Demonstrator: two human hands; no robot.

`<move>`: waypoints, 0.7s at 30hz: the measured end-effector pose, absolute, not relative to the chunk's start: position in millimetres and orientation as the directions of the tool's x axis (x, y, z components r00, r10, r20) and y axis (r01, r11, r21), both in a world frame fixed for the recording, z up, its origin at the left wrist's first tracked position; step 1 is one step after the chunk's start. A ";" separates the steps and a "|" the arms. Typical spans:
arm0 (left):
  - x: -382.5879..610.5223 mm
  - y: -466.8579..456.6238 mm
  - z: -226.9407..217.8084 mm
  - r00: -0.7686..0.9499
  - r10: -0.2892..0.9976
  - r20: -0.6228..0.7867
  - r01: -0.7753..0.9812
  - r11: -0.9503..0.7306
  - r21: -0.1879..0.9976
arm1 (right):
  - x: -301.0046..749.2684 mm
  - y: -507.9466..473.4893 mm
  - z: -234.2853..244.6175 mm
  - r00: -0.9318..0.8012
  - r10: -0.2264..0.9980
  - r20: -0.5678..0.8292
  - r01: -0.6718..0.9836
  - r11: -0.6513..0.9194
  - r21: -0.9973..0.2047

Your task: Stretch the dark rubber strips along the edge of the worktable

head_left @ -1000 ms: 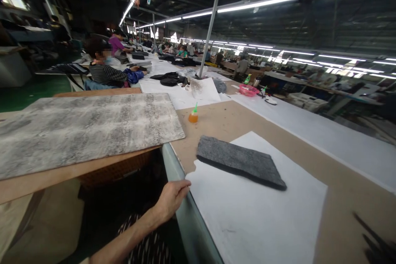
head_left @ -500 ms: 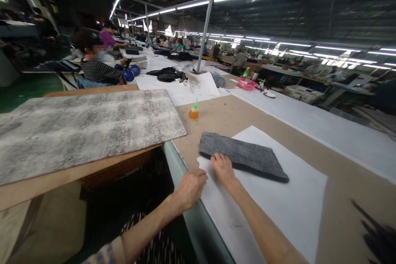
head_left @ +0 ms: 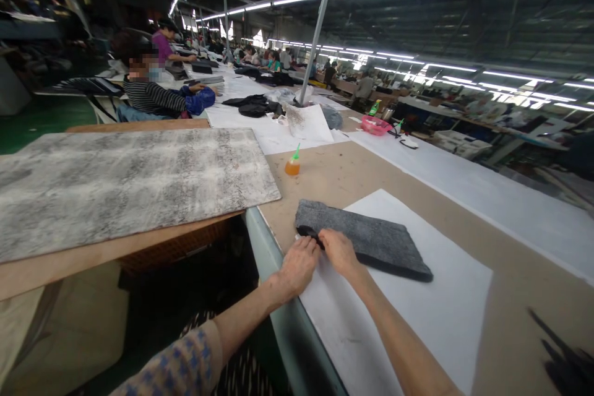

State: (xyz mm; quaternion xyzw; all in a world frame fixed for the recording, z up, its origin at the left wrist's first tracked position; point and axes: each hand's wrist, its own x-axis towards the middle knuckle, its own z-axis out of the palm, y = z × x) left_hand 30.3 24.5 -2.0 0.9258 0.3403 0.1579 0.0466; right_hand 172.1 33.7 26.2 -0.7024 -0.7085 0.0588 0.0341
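A folded grey fabric piece (head_left: 371, 235) with a black underside lies on a white paper sheet (head_left: 440, 303). My right hand (head_left: 338, 249) is closed at its near edge, thumb and fingers pinched on the cloth. Just to the left, my left hand (head_left: 301, 263) is closed at the same edge near the left corner, its fingertips at the lifted black layer (head_left: 307, 232). The two hands nearly touch. My palms and the undersides of my fingers are hidden.
An orange bottle with a green nozzle (head_left: 292, 164) stands beyond the fabric. A mottled grey board (head_left: 139, 185) lies on the left table. Dark blades (head_left: 563, 352) lie at lower right. A person in a striped top (head_left: 146, 96) sits at far left, near a pink basket's table.
My left hand has moved up and right from the table edge to the fabric's corner. A black layer now shows turned up there. My right hand has shifted slightly right.
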 end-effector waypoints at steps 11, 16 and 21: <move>40.6 26.6 -6.8 0.675 0.714 0.186 0.722 -0.691 0.038 | 205.3 35.0 15.5 0.516 0.841 0.162 0.715 -0.319 -0.623; 50.5 24.5 -4.8 0.688 0.710 0.153 0.723 -0.689 -0.050 | 315.7 -8.4 42.7 0.840 0.520 0.154 0.357 -0.317 -0.879; 75.8 25.5 -1.1 0.671 0.733 0.106 0.741 -0.664 -0.100 | 423.2 -82.3 112.9 0.964 0.191 0.184 0.229 -0.247 -0.942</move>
